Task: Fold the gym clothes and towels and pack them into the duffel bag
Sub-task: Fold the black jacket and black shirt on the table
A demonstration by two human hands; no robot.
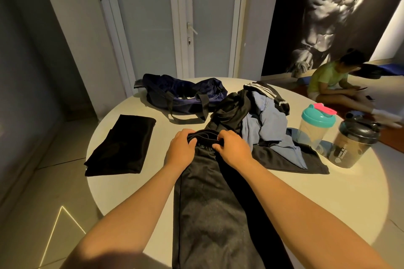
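Note:
Dark grey pants lie lengthwise on the round white table, legs hanging over the near edge. My left hand and my right hand both grip the black waistband at its far end, fingers curled over it. A folded black garment lies flat at the left. The navy duffel bag sits open at the back of the table, straps trailing forward. A heap of unfolded clothes, with a black striped jacket and a light blue towel, lies to the right of my hands.
Two shaker bottles stand at the table's right: a clear one with a teal lid and a dark one with a black lid. A person sits on the floor beyond the table. White doors stand behind.

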